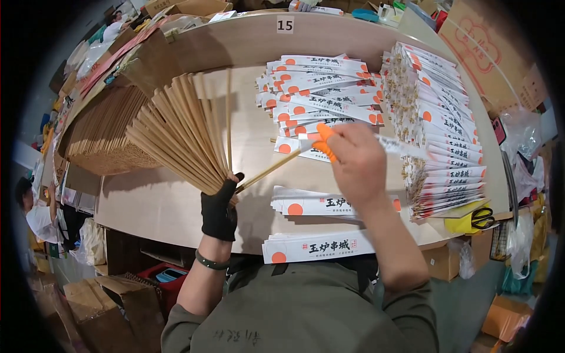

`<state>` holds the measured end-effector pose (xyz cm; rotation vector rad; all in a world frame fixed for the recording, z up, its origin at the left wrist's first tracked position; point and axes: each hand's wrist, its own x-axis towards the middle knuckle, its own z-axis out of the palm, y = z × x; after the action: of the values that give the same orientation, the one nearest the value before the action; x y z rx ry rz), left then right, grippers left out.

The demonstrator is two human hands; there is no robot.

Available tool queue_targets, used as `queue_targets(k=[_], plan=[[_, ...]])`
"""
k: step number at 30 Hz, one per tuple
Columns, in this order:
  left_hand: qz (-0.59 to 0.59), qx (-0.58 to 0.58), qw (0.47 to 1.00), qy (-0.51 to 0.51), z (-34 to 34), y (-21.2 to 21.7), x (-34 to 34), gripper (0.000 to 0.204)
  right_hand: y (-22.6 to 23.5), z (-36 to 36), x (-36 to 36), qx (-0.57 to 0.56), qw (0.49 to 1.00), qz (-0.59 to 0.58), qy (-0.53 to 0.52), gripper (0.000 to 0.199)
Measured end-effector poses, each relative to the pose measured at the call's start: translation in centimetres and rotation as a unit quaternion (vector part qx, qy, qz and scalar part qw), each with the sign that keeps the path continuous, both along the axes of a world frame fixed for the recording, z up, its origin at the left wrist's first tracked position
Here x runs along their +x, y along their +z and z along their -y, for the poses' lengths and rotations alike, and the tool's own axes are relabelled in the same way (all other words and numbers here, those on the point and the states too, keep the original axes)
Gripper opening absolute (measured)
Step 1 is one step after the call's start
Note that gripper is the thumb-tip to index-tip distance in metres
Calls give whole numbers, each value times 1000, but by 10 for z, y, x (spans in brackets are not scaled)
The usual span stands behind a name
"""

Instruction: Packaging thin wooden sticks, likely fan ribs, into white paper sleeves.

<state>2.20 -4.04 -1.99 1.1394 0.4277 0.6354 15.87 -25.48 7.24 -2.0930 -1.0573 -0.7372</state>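
Observation:
My left hand (219,206), in a black fingerless glove, is closed round the lower ends of a fanned bundle of wooden chopsticks (176,132). From that hand a chopstick pair (268,170) slants up to the right. My right hand (356,162), with orange finger covers, pinches a white paper chopstick sleeve (391,146), somewhat blurred. The sleeve's left end meets the tips of the slanting pair; how far they go inside I cannot tell. Nearest me on the table lie two stacks of flat sleeves, a front stack (291,249) and one behind it (294,203).
Filled sleeves lie in a loose pile (323,88) at the table's back and in a tall stack (447,135) to the right. A cardboard box of chopsticks (109,132) stands left. Black-handled scissors (482,218) rest at the right edge. A low partition (235,36) borders the back.

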Motion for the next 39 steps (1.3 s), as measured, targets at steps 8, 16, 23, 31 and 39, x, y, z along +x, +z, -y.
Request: queue_targets(k=[8, 16, 23, 31, 39], plan=[[21, -49, 996, -69, 30, 13, 14, 13, -20, -16, -20, -182, 963, -9, 197, 9], [-123, 114, 985, 31, -5, 8, -3, 16, -53, 8, -38, -118, 978, -35, 167, 30], [-220, 85, 971, 27, 2, -12, -18, 23, -90, 35, -57, -265, 949, -38, 168, 18], [-282, 155, 947, 11, -11, -8, -41, 16, -93, 24, -55, -64, 981, -147, 105, 15], [-307, 159, 938, -42, -34, 3, -62, 15, -55, 30, -34, 84, 863, -494, 70, 19]])
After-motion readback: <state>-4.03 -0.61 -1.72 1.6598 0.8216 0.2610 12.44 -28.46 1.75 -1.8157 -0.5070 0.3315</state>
